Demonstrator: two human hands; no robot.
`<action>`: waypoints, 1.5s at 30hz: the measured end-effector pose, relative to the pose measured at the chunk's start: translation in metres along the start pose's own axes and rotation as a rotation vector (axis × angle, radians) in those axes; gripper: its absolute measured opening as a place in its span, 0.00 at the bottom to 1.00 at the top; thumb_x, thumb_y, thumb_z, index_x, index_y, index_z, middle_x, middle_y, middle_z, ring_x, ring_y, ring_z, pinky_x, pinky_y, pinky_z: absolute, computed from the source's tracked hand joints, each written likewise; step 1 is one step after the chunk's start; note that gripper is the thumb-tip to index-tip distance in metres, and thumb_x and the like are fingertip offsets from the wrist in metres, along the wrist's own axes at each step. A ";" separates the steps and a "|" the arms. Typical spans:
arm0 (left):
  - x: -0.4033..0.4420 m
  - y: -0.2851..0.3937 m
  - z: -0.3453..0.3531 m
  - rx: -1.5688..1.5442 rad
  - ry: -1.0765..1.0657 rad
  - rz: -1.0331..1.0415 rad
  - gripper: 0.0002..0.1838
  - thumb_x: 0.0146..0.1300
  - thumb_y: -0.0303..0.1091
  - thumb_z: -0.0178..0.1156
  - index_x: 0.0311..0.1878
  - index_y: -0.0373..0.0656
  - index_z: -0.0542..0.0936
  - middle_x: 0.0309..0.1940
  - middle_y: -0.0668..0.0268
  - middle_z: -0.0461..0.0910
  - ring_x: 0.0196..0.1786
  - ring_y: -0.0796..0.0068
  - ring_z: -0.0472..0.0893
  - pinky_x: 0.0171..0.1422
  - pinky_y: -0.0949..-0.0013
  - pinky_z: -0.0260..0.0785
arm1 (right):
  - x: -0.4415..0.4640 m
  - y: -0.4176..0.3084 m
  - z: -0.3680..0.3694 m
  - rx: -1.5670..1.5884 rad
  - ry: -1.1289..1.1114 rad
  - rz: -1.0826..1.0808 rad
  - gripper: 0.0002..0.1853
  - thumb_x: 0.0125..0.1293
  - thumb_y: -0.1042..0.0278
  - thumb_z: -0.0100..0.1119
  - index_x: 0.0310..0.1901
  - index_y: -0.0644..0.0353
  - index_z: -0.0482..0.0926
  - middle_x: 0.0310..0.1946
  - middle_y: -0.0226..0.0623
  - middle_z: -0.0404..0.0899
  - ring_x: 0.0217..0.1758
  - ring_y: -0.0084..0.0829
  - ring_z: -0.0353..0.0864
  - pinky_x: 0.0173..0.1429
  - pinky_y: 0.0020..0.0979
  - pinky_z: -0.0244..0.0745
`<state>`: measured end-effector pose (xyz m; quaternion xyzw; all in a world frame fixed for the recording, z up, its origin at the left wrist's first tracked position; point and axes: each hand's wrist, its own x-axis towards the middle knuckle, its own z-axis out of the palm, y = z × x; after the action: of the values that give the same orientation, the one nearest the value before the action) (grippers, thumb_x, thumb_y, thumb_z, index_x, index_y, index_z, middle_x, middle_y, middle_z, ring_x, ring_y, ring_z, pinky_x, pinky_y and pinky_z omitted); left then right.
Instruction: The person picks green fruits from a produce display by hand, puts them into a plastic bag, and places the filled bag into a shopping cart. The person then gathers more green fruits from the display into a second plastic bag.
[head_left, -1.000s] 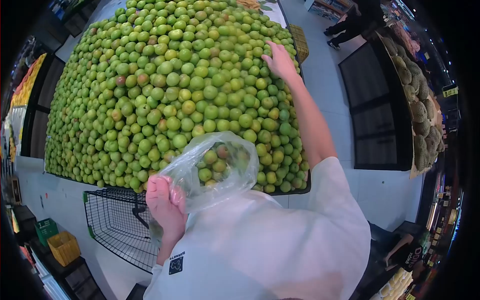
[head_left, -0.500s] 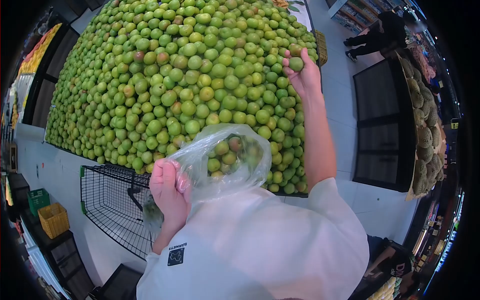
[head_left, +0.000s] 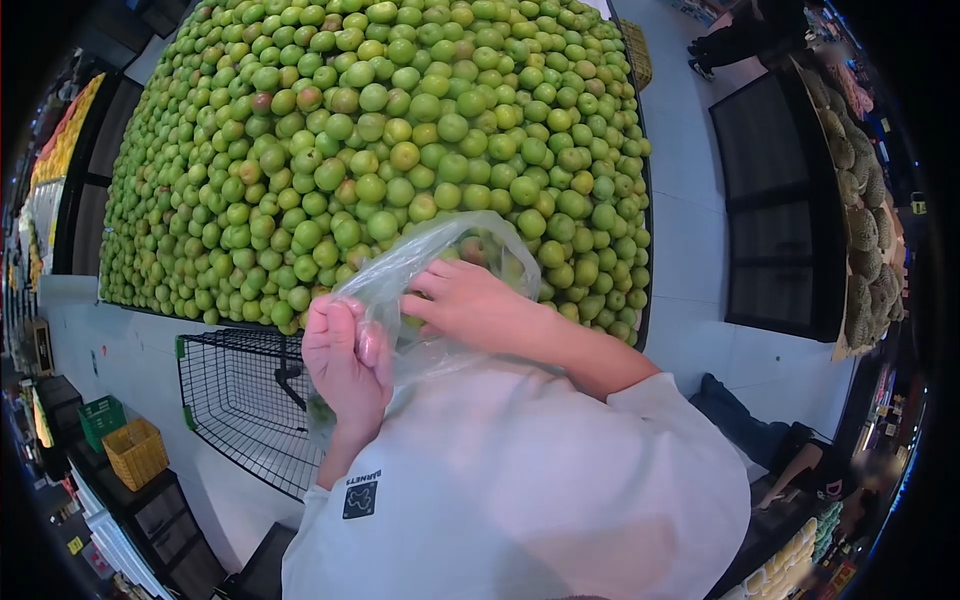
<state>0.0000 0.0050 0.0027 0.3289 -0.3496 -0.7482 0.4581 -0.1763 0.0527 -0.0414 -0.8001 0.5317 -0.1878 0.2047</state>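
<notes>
The biggest thing is the large heap of round green fruits [head_left: 300, 180], some of them with a red or yellow side. It lies on a wide display with a dark edge [head_left: 648, 220]. At the right, apart from it, stands a black stand [head_left: 768, 200], which carries brown, rough fruits [head_left: 858, 225]. The wire cart [head_left: 240, 400] is near the lower left part of the heap. Before the white shirt [head_left: 540, 470] of the person is the clear plastic bag [head_left: 440, 365], its mouth wide, at the near edge of the heap. The right hand [head_left: 417, 300] is in the mouth of this bag, with fingers bent; whether they are closed on something, I cannot tell. The left hand [head_left: 352, 335] is closed on the left side of the bag and grips the plastic. On the left, a yellow basket [head_left: 135, 453] is beside a green crate [head_left: 102, 422]. Smallest, a reddish fruit [head_left: 474, 249] shows inside the bag, behind the right hand.
</notes>
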 end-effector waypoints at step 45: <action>0.000 -0.002 -0.009 -0.055 -0.019 -0.009 0.14 0.82 0.39 0.47 0.40 0.41 0.71 0.17 0.73 0.65 0.12 0.86 0.55 0.13 0.79 0.46 | -0.097 0.102 -0.013 0.325 0.647 1.097 0.25 0.68 0.60 0.60 0.63 0.59 0.67 0.28 0.47 0.82 0.33 0.47 0.84 0.44 0.45 0.77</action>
<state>0.0059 0.0037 -0.0039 0.3108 -0.3318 -0.7625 0.4603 -0.2973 0.1048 -0.0925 -0.2749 0.8620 -0.3652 0.2189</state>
